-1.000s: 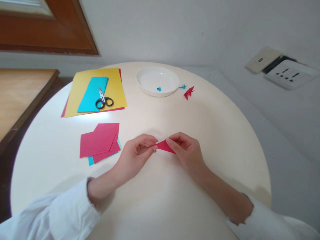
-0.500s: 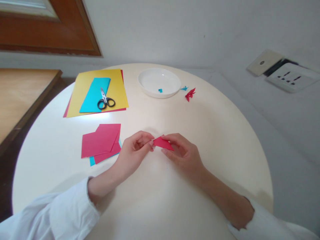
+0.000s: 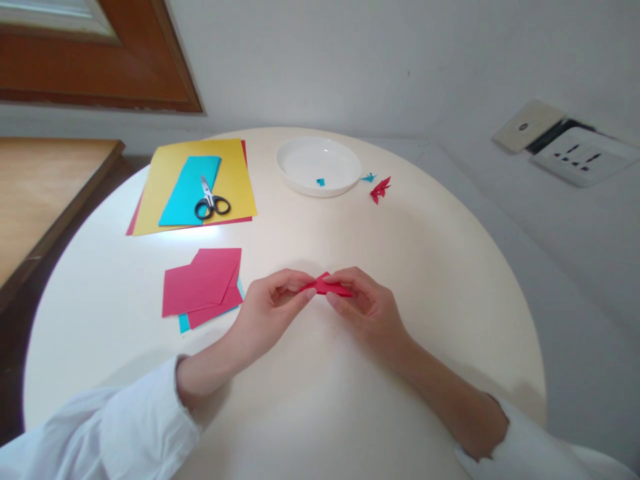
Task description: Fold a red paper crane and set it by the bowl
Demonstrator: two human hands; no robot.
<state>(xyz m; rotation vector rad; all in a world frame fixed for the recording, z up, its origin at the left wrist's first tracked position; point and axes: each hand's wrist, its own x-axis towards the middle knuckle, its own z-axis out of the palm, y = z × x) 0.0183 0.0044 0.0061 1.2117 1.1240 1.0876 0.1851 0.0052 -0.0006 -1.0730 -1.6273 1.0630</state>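
Note:
A small folded piece of red paper point(image 3: 324, 286) is held between both hands near the middle of the table. My left hand point(image 3: 274, 303) pinches its left end between thumb and fingers. On the other side, my right hand point(image 3: 367, 303) grips the right part, thumb below and fingers above. The fingertips partly cover the paper, so its full shape is hidden. Left of my left hand lies a loose pile of red paper squares point(image 3: 200, 287), with blue paper point(image 3: 185, 323) showing from under it.
Black-handled scissors point(image 3: 210, 203) rest on folded blue paper point(image 3: 183, 200) over a yellow sheet point(image 3: 237, 180). A white dish point(image 3: 300, 190) holds a small blue scrap point(image 3: 321, 182). Right of it lie a blue paper figure point(image 3: 369, 177) and a red one point(image 3: 381, 190). Wall sockets point(image 3: 583, 157) are at right.
The folded red paper has tipped flatter and shows less of its face. My left fingers have moved slightly right, further over its left end. My right hand has hardly moved.

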